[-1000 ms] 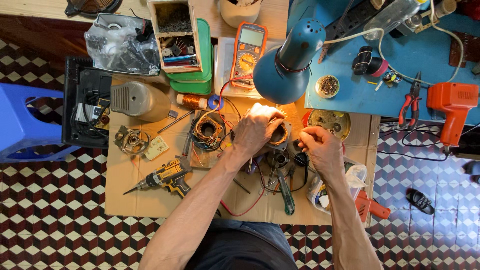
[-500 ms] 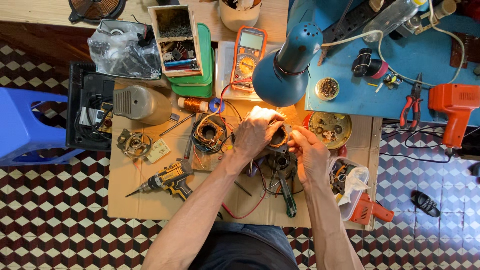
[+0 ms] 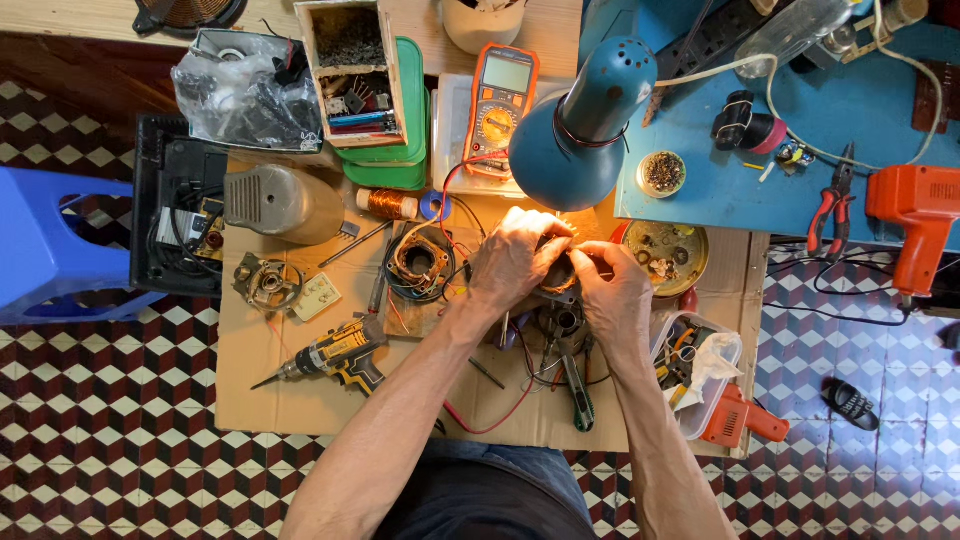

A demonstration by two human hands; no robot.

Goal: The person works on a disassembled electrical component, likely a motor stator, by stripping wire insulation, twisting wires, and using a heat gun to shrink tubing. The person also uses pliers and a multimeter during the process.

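Observation:
My left hand (image 3: 515, 262) and my right hand (image 3: 610, 290) meet over a small motor stator (image 3: 559, 276) with copper windings, under the glow of a blue desk lamp (image 3: 580, 135). Both hands grip it, fingers curled round its rim. It sits on a cardboard-covered work surface (image 3: 290, 405). A second wound stator (image 3: 420, 260) with black wires lies just left of my left hand. Metal parts and pliers (image 3: 577, 385) lie below my hands, partly hidden by my wrists.
A yellow cordless drill (image 3: 335, 355) lies at the left, an orange multimeter (image 3: 500, 105) at the back. A green tray with a parts box (image 3: 365, 80), a copper wire spool (image 3: 385, 203), a plastic tub (image 3: 700, 365), an orange heat gun (image 3: 915, 215) and red pliers (image 3: 830, 200) surround the spot.
My right hand has moved left from beside the stator and closed onto it, joining my left hand. The view has shifted slightly.

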